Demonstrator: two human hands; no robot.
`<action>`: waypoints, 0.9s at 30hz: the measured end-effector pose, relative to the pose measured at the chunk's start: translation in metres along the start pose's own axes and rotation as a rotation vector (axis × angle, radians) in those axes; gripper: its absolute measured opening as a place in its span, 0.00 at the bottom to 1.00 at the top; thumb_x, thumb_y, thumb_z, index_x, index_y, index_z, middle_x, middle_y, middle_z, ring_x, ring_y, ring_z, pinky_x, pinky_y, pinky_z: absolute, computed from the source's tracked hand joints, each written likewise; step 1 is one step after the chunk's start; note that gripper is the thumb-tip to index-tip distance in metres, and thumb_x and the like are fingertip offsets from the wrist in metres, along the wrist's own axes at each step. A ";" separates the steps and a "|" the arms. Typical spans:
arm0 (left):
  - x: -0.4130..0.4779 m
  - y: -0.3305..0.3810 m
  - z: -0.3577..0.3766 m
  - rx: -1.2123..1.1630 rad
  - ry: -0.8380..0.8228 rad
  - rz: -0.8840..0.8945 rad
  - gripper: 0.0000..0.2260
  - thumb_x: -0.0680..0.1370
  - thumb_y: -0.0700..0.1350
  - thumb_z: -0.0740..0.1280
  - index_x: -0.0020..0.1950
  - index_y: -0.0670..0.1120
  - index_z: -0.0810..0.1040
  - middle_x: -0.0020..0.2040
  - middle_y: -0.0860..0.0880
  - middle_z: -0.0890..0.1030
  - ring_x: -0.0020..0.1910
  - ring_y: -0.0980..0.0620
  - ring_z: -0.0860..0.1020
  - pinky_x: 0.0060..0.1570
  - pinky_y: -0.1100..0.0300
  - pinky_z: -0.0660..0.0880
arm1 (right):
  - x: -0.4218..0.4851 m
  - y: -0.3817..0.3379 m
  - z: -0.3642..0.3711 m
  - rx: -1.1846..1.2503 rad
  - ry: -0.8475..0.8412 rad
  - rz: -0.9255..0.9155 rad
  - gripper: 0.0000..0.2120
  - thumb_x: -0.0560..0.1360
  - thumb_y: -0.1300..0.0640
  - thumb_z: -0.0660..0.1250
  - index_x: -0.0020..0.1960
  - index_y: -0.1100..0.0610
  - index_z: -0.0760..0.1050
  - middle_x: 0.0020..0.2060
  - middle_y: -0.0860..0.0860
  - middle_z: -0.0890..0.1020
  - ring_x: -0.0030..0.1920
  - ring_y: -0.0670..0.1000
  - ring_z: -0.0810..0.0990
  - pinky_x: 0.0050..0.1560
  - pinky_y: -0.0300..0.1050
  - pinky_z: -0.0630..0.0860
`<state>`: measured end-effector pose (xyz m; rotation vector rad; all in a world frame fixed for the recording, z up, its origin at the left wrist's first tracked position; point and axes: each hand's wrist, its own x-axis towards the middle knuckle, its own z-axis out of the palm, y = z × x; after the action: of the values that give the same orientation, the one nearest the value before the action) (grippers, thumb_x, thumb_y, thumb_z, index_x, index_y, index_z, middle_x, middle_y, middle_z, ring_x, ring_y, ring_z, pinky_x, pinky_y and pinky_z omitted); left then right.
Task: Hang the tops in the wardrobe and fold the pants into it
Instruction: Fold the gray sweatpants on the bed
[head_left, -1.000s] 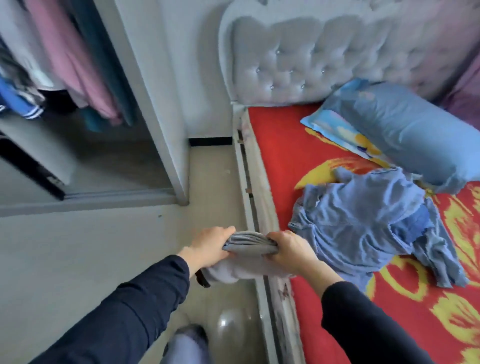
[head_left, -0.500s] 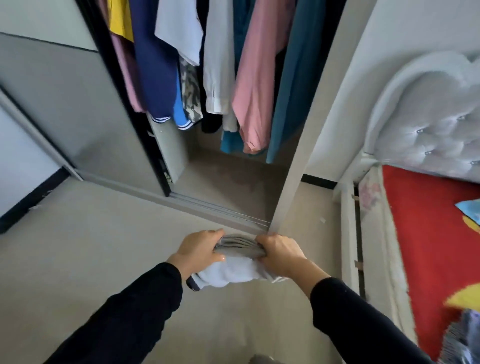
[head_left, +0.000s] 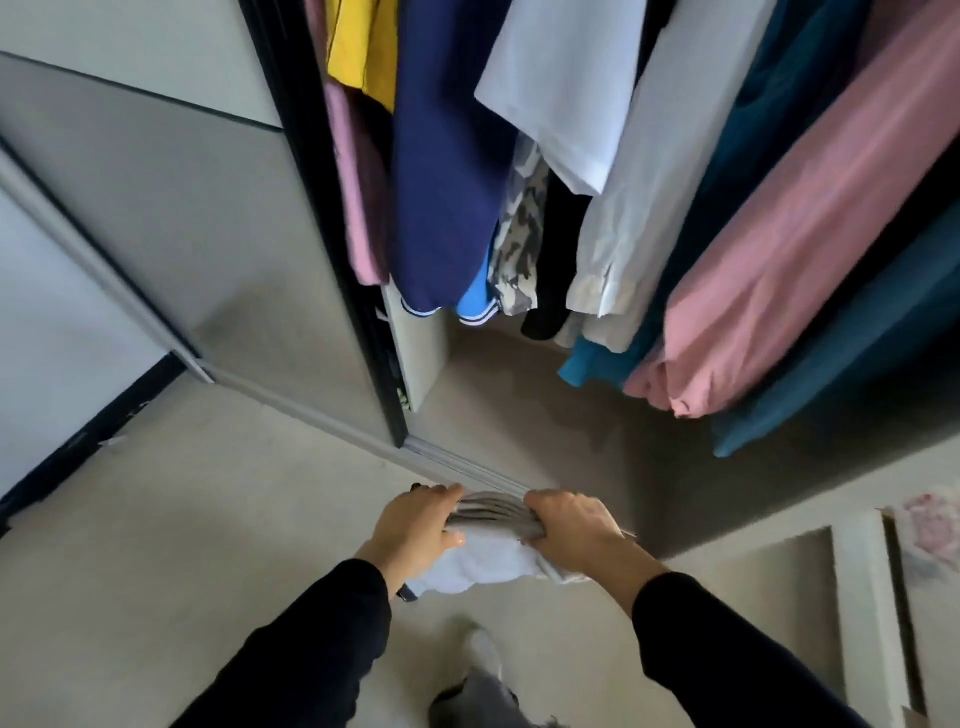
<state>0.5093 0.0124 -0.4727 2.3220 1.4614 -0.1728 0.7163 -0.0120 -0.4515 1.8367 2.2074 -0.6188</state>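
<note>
I hold a folded grey garment (head_left: 488, 558) in front of me, just short of the wardrobe's bottom track (head_left: 457, 465). My left hand (head_left: 415, 530) grips its left end and my right hand (head_left: 574, 527) grips its right end, fingers curled over the stacked folds. The wardrobe floor (head_left: 524, 410) lies open beyond it, in shadow. Above hang several tops: a navy one (head_left: 441, 156), a white one (head_left: 566, 88), a pink one (head_left: 810, 234) and a teal one (head_left: 857, 364).
The sliding wardrobe door (head_left: 171, 208) stands to the left with its dark edge (head_left: 332, 223) beside the opening. The bed frame's corner (head_left: 862, 597) is at the lower right. My foot (head_left: 483, 670) shows on the pale floor below.
I have turned from the bed and stepped up to the wardrobe, carrying the folded garment in both hands. The hanging clothes now fill the top of the view and the bed is almost out of sight.
</note>
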 end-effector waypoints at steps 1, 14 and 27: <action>0.014 -0.015 -0.003 -0.004 -0.002 -0.005 0.19 0.77 0.52 0.66 0.65 0.49 0.68 0.57 0.49 0.78 0.57 0.47 0.76 0.48 0.57 0.70 | 0.020 -0.005 -0.003 0.006 -0.001 0.006 0.10 0.75 0.51 0.63 0.54 0.52 0.71 0.55 0.51 0.79 0.58 0.56 0.77 0.51 0.45 0.71; 0.232 -0.193 0.072 0.186 -0.007 0.177 0.17 0.77 0.40 0.62 0.65 0.47 0.66 0.61 0.48 0.74 0.62 0.47 0.70 0.58 0.55 0.69 | 0.267 -0.019 0.082 0.088 0.104 0.243 0.14 0.72 0.51 0.63 0.56 0.52 0.72 0.58 0.50 0.78 0.61 0.55 0.75 0.54 0.45 0.71; 0.470 -0.253 0.211 0.243 0.685 0.487 0.18 0.63 0.37 0.73 0.51 0.44 0.77 0.44 0.46 0.79 0.43 0.43 0.79 0.38 0.55 0.75 | 0.458 0.096 0.201 -0.185 0.569 0.342 0.18 0.73 0.58 0.62 0.62 0.55 0.71 0.59 0.53 0.75 0.62 0.57 0.70 0.57 0.50 0.69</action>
<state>0.5172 0.4216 -0.8749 3.0352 1.1067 0.6732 0.6935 0.3192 -0.8373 2.4203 2.0596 0.1938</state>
